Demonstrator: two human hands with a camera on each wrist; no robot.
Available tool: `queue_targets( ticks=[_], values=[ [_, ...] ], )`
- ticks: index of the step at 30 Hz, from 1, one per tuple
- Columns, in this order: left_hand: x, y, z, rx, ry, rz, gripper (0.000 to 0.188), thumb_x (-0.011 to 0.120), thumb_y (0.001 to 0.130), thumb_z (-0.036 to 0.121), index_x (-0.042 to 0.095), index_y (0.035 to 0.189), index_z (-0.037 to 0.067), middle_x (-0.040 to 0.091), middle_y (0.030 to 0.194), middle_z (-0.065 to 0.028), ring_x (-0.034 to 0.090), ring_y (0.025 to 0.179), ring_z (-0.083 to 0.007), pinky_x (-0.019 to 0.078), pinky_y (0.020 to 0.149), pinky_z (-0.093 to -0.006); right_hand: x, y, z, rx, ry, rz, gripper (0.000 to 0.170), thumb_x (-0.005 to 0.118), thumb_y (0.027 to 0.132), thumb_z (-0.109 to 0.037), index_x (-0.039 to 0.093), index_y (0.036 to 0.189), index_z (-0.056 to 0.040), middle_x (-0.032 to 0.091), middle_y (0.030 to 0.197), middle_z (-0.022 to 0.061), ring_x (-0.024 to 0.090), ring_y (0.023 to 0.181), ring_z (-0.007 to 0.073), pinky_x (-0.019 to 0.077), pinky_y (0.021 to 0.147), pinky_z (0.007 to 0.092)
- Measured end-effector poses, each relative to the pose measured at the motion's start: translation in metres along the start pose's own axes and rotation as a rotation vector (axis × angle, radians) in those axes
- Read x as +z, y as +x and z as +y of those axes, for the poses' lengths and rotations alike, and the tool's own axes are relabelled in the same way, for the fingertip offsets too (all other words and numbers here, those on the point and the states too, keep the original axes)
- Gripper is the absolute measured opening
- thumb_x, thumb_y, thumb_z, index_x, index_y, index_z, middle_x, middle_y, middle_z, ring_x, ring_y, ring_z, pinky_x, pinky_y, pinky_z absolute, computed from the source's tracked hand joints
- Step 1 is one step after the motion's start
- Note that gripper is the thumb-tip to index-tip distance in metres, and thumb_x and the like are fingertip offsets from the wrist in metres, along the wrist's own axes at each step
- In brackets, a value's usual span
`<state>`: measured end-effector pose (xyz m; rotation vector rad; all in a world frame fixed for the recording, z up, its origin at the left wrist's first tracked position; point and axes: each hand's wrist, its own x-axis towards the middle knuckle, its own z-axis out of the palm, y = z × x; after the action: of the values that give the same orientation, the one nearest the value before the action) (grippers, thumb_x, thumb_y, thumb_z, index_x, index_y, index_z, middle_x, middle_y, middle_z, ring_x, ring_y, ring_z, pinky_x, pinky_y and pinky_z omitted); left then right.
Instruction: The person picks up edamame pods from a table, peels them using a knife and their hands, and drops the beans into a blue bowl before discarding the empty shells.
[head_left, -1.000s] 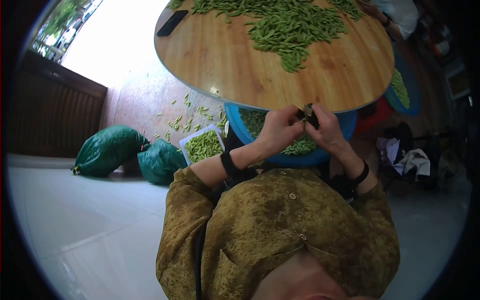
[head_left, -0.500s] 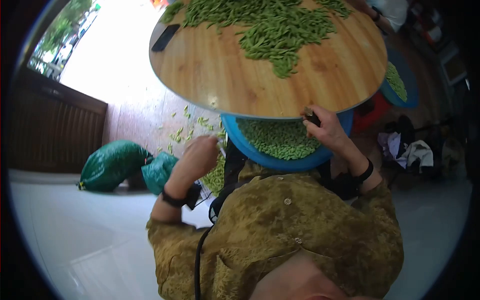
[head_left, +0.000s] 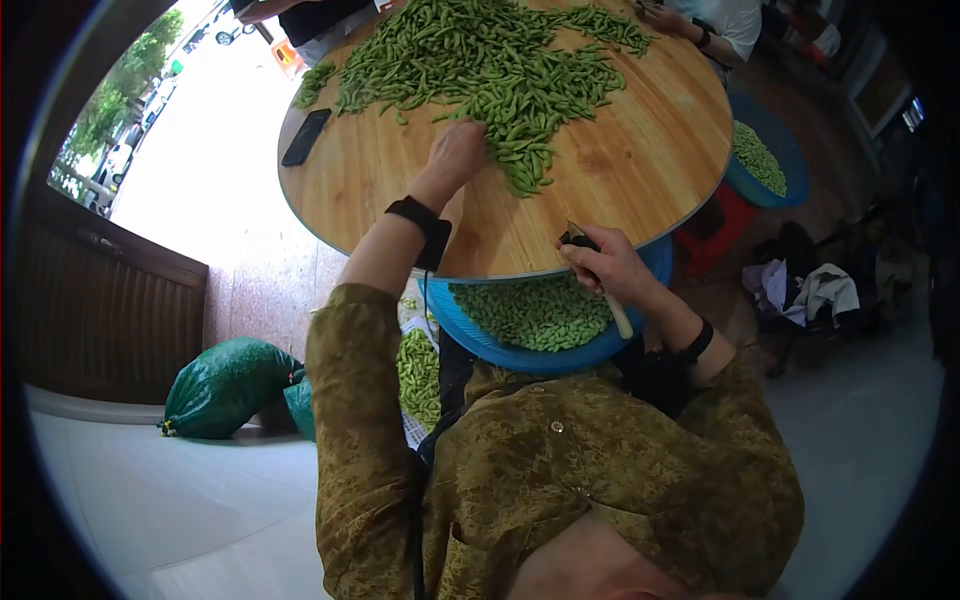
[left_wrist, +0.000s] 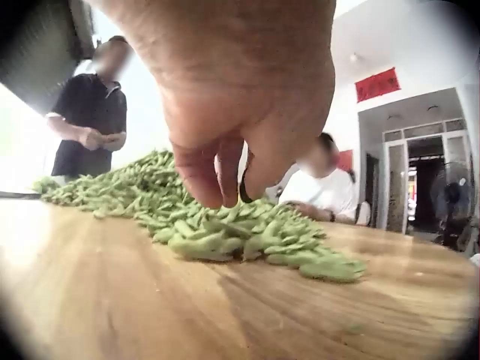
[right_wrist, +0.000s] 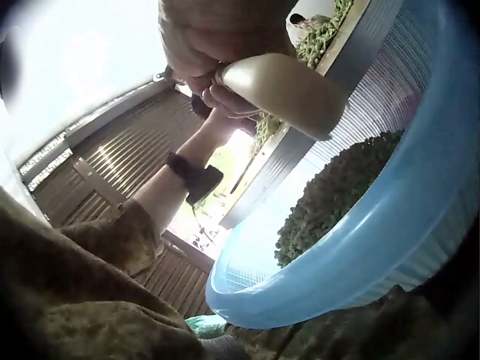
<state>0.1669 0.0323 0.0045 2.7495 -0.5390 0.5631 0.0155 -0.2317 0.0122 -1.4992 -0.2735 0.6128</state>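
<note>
My left hand (head_left: 459, 152) reaches onto the near left edge of the pile of green pods (head_left: 450, 55). In the left wrist view the fingers of that hand (left_wrist: 232, 97) point down and touch the pods (left_wrist: 142, 191); a small dark thing shows beside one fingertip. At the table's near edge my right hand (head_left: 612, 268) grips a small tool with a pale handle (head_left: 621, 318) and a dark front with a pointed tip. The right wrist view shows the handle (right_wrist: 285, 90) sticking out of the hand (right_wrist: 225, 31), above the blue basin (right_wrist: 300, 301) of green beans (right_wrist: 330, 196).
A black phone-like slab (head_left: 306, 137) lies on the round wooden table (head_left: 400, 225). A white basket of pods (head_left: 418, 375) and green bags (head_left: 228, 390) stand at lower left. Another blue basin (head_left: 790, 196) is at right. Two people (left_wrist: 88, 112) (left_wrist: 324, 187) are across the table.
My hands were together a second ago. The left went down beside the white basket, then up and across to the pods. The right keeps the tool at the table edge; its pale handle now shows.
</note>
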Motion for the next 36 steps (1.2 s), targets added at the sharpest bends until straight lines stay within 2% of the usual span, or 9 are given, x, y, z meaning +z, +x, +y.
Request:
queue_targets(
  ticks=[8,10,11,14,16,17,19,25,36],
  values=[
    [-0.003,-0.017,0.002,-0.173,-0.17,-0.292,0.023,0.065,0.077,0.022,0.064,0.086,0.001,0.062,0.082,-0.0198,0.061,0.083,-0.0373,0.0483,0.072,-0.0442,-0.004,0.003,0.007,-0.01,0.252,0.01,0.029,0.044,0.096,-0.014,0.048,0.121,-0.0006,0.047,0.072,0.0021,0.044,0.051,0.0074,0.0337,0.041,0.0209],
    [0.004,-0.032,0.002,-0.046,-0.155,0.085,0.025,0.065,0.077,0.021,0.06,0.089,0.0,0.061,0.076,-0.0194,0.06,0.078,-0.0407,0.048,0.067,-0.044,-0.004,0.009,0.01,-0.007,0.339,-0.003,0.032,0.043,0.096,-0.013,0.045,0.125,-0.0003,0.047,0.072,0.0022,0.045,0.055,0.0081,0.0356,0.041,0.0214],
    [0.006,-0.036,0.002,-0.031,-0.156,0.079,0.025,0.065,0.077,0.021,0.06,0.089,0.0,0.061,0.076,-0.0194,0.06,0.078,-0.0407,0.048,0.067,-0.044,-0.003,0.012,0.011,-0.015,0.347,0.009,0.032,0.043,0.096,-0.013,0.045,0.125,-0.0003,0.047,0.072,0.0022,0.045,0.055,0.0081,0.0356,0.041,0.0214],
    [-0.003,-0.05,0.022,-0.078,-0.4,0.174,0.02,0.064,0.084,0.02,0.057,0.087,0.001,0.055,0.062,-0.0143,0.057,0.055,-0.0286,0.0417,0.05,-0.0361,0.002,0.017,0.007,-0.053,0.412,0.019,0.032,0.043,0.095,-0.013,0.044,0.125,-0.0012,0.048,0.074,0.0029,0.045,0.056,0.0083,0.036,0.041,0.0213],
    [-0.043,-0.062,0.071,-0.491,-1.154,-0.213,0.016,0.06,0.09,0.019,0.057,0.085,0.004,0.05,0.058,-0.0022,0.047,0.047,-0.0118,0.0329,0.043,-0.0251,0.005,0.016,0.002,-0.101,0.507,-0.025,0.029,0.042,0.096,-0.014,0.045,0.122,-0.0029,0.05,0.077,0.0033,0.045,0.057,0.0082,0.0358,0.041,0.0208],
    [-0.047,-0.071,0.083,-0.484,-1.27,-0.23,0.013,0.056,0.093,0.019,0.057,0.089,0.006,0.048,0.06,0.004,0.042,0.049,-0.0034,0.0281,0.043,-0.0183,0.007,0.016,0.0,-0.101,0.507,-0.022,0.029,0.042,0.096,-0.014,0.045,0.122,-0.0029,0.05,0.077,0.0033,0.045,0.057,0.0082,0.0358,0.041,0.0208],
    [-0.056,-0.083,0.105,-0.603,-1.391,-0.268,0.012,0.058,0.092,0.018,0.058,0.087,0.007,0.048,0.058,0.0038,0.042,0.047,-0.0042,0.0281,0.041,-0.0193,0.011,0.015,-0.003,-0.066,0.619,-0.074,0.023,0.042,0.097,-0.015,0.046,0.116,-0.0047,0.051,0.08,0.0036,0.045,0.057,0.0079,0.0354,0.041,0.0199],
    [-0.049,-0.1,0.116,-0.595,-1.38,-0.215,0.014,0.062,0.091,0.019,0.06,0.09,0.005,0.051,0.06,0.0037,0.042,0.047,-0.0037,0.0282,0.042,-0.019,0.015,0.012,0.008,-0.066,0.786,-0.246,0.017,0.041,0.098,-0.017,0.046,0.111,-0.0061,0.051,0.083,0.0047,0.045,0.057,0.0075,0.0349,0.041,0.0184],
    [-0.045,-0.109,0.12,-0.562,-1.477,-0.169,0.016,0.059,0.093,0.018,0.062,0.099,0.004,0.054,0.064,0.0027,0.045,0.051,-0.0039,0.0304,0.045,-0.0181,0.02,0.002,0.002,-0.081,0.753,-0.216,0.019,0.043,0.098,-0.016,0.047,0.114,-0.0073,0.05,0.08,0.0029,0.043,0.053,0.0061,0.0353,0.04,0.0176]
  ],
)
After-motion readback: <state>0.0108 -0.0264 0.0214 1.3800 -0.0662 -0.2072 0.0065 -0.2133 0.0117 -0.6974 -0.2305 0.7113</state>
